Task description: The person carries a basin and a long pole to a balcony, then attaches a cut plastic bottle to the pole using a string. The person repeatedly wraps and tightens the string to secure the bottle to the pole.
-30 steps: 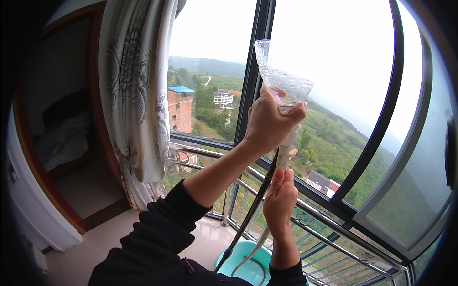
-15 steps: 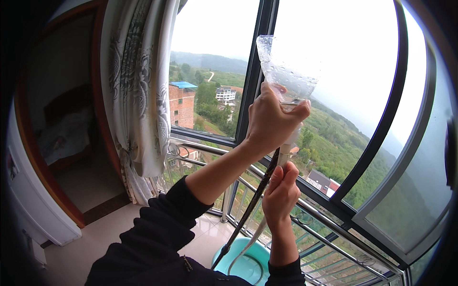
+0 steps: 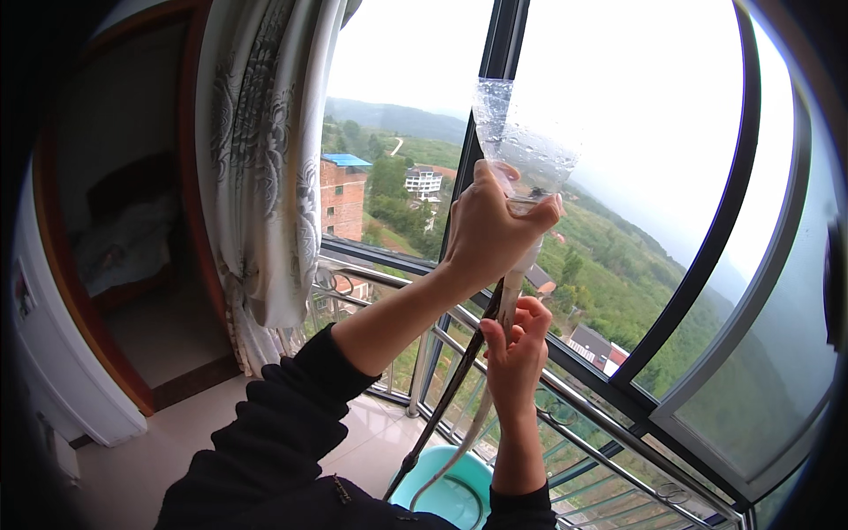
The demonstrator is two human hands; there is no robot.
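My left hand (image 3: 481,216) is closed round the narrow lower part of a clear plastic piece like a cut-off bottle (image 3: 530,128), its wide end upward and wet with droplets. Below that hand, a pale tube-like neck (image 3: 509,305) joins it to a whitish hose (image 3: 478,422). My right hand (image 3: 519,362) grips this hose near its top, thumb and fingers bent around it; part of the grip is hidden. A dark thin pole (image 3: 446,399) runs slantwise beside the hose. Both lead down toward a turquoise basin (image 3: 484,477), where the hose curls inside.
In front stand dark-framed windows (image 3: 751,177) with a metal railing (image 3: 583,393) along them. A patterned curtain (image 3: 265,177) hangs at the left, beside a brown-framed doorway (image 3: 190,238). Pale tiles (image 3: 367,442) cover the floor. Hills and buildings show outside.
The clear plastic piece has come down slightly with my left hand. My right hand's fingers have shifted and loosened a little on the hose.
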